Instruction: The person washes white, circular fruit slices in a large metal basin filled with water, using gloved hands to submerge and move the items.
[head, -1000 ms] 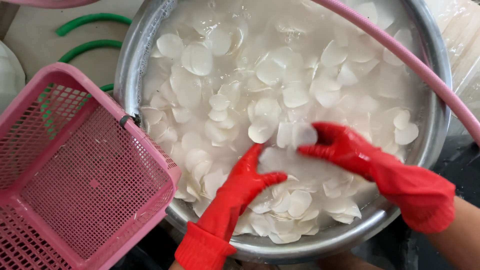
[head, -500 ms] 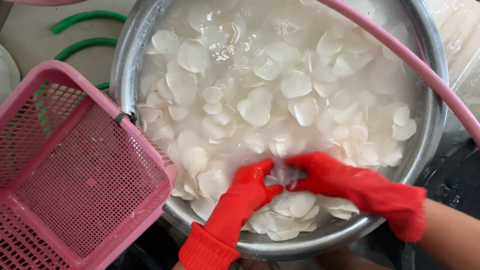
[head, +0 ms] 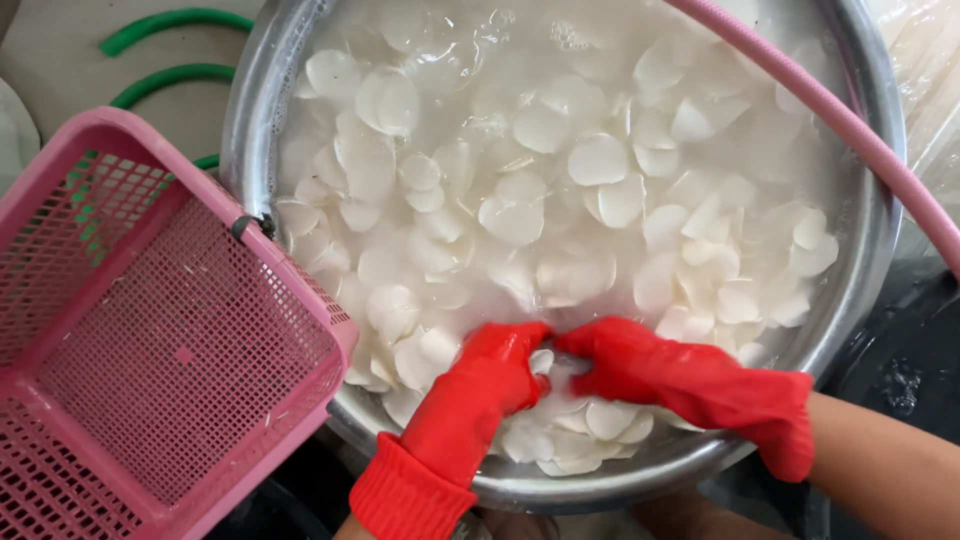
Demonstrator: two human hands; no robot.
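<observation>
A large steel basin point(head: 868, 262) holds cloudy water and many thin white slices point(head: 598, 160). Both my hands wear red rubber gloves. My left hand point(head: 488, 378) and my right hand point(head: 640, 362) are pressed together at the basin's near side, cupped around a heap of the white slices point(head: 545, 365) between them. The fingertips meet and are partly under the slices and water.
A pink plastic mesh basket point(head: 150, 330) leans against the basin's left rim. A pink hose point(head: 820, 105) crosses the basin's upper right. Green hose loops point(head: 170, 45) lie on the floor at the upper left. Clear plastic wrap point(head: 925, 60) sits at the far right.
Both gloved hands have drawn toward the basin's near edge and closed together, gathering white slices between them. The slices on the water have drifted.
</observation>
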